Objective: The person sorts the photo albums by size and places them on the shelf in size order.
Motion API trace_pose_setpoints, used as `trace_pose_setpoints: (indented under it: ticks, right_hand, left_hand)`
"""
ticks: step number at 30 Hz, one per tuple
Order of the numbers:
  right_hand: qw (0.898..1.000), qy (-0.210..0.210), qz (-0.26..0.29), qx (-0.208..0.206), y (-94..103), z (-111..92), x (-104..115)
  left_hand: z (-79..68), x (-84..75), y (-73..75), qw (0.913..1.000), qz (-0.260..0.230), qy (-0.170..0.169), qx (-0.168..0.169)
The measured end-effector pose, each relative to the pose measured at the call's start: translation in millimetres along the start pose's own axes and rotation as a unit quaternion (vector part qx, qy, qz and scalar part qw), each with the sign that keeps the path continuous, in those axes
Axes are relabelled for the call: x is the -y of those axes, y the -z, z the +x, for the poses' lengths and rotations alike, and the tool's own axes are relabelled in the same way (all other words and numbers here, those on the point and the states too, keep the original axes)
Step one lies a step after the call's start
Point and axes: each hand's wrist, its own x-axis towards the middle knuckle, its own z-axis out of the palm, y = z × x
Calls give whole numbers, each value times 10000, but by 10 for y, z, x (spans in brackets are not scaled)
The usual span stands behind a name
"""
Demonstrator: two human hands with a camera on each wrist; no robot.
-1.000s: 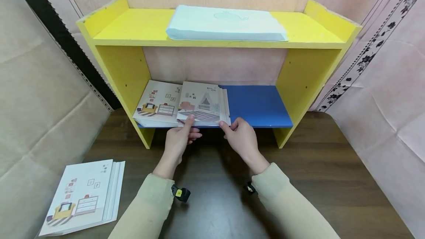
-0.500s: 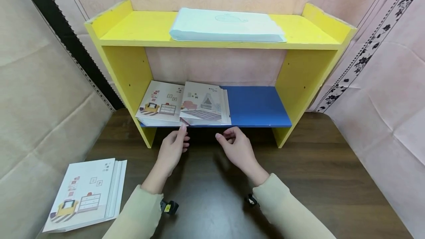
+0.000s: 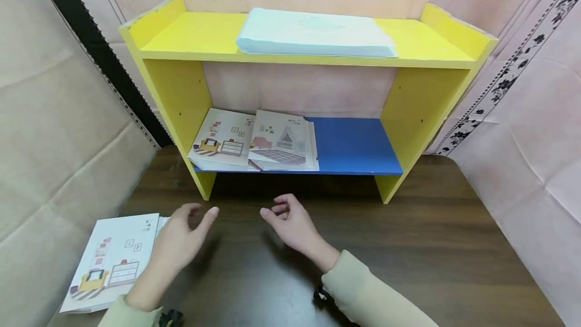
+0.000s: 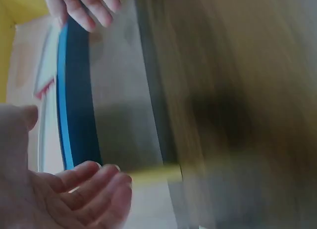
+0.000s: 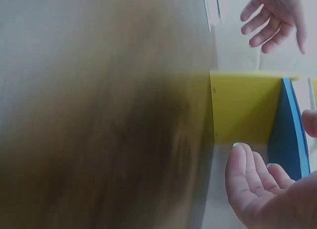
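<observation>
My left hand (image 3: 179,241) hovers with its fingers loosely bent and thumb apart, holding nothing. It covers the right part of a stack of white booklets (image 3: 109,261) on the table at lower left in the head view; contact cannot be told. Over the table in front of the shelf, my right hand (image 3: 292,226) hangs relaxed and holds nothing. Two more piles of booklets lie side by side on the blue shelf board (image 3: 354,145): one with a yellow armchair cover (image 3: 222,138) at left, one with a tent-like picture (image 3: 280,140) overlapping it. Both wrist views show bare, loosely bent fingers (image 5: 237,164).
A yellow shelf unit (image 3: 190,57) stands at the back of the brown wooden table (image 3: 408,256). On its top board lies a pale blue flat package (image 3: 317,34). Cloth screens (image 3: 59,130) enclose the left, right and back.
Both hands have let go of the booklets on the shelf and drawn back. My left hand has moved left and down to the table stack; my right hand has moved down and left.
</observation>
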Motion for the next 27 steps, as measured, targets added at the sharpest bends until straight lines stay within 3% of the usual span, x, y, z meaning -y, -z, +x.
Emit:
trace_pose_setpoints:
  ticks: [3,8,11,14,17,20,23,27]
  right_hand:
    - [9997,-58,33,214,-179,-7,34]
    - [9990,-214,124,384,-420,-25,69]
    - [9983,-313,233,441,-567,-28,88]
    - [9967,-452,456,496,-715,-31,114]
    - [9943,-624,603,618,-868,-44,138]
    - [9912,-770,703,813,-1004,-59,181]
    - [9848,-1020,957,1031,-1116,-64,243]
    - [9660,-1398,1698,1356,-1238,-57,302]
  left_hand:
    - [-26,246,167,9971,704,58,-297]
    - [-25,699,357,9884,1311,396,-651]
    - [-49,954,470,9842,1471,821,-554]
    - [-71,1136,586,9815,1387,1311,-181]
    - [-89,1248,664,9771,1187,1756,205]
    - [-106,1305,687,9728,1114,1985,430]
    - [-107,1316,681,9733,1159,1919,487]
    - [-105,1315,660,9768,1126,1755,487]
